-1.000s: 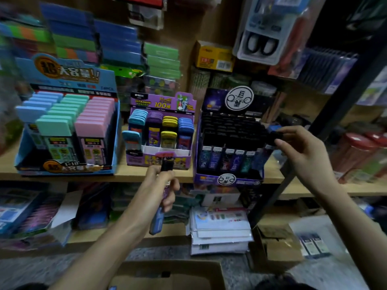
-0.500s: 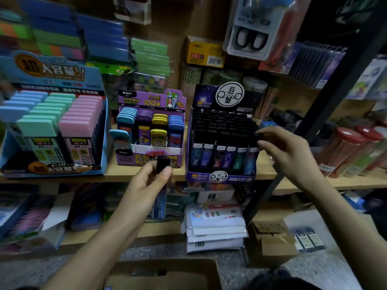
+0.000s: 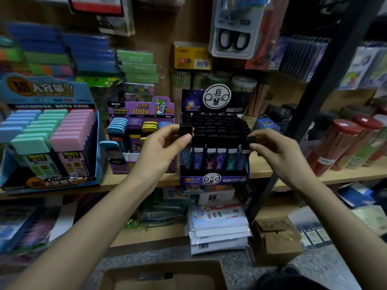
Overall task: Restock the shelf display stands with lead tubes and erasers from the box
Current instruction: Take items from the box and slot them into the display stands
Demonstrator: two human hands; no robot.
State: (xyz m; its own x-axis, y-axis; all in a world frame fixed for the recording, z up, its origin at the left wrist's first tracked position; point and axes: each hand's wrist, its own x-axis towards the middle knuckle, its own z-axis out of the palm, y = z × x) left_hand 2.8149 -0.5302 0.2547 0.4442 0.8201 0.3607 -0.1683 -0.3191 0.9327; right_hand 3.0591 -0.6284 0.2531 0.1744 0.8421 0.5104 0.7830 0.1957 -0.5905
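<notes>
A dark purple display stand (image 3: pixel 213 178) of black-capped lead tubes sits on the wooden shelf (image 3: pixel 293 170). My left hand (image 3: pixel 159 151) pinches a black-capped lead tube (image 3: pixel 186 132) at the stand's front left corner. My right hand (image 3: pixel 274 151) pinches the cap of another lead tube (image 3: pixel 245 155) at the stand's front right corner. The cardboard box (image 3: pixel 163 277) lies open on the floor below, with a dark item inside.
A small purple stand (image 3: pixel 142 114) with coloured lead cases and a big blue stand (image 3: pixel 41 97) of pastel cases stand to the left. Red-lidded jars (image 3: pixel 343 143) stand right of a black shelf post (image 3: pixel 326 84). Stacked packs (image 3: pixel 217 229) and a small carton (image 3: pixel 276 237) fill the lower shelf.
My left hand rose from below the shelf edge to the dark stand's left corner with the tube. My right hand stayed at the right corner.
</notes>
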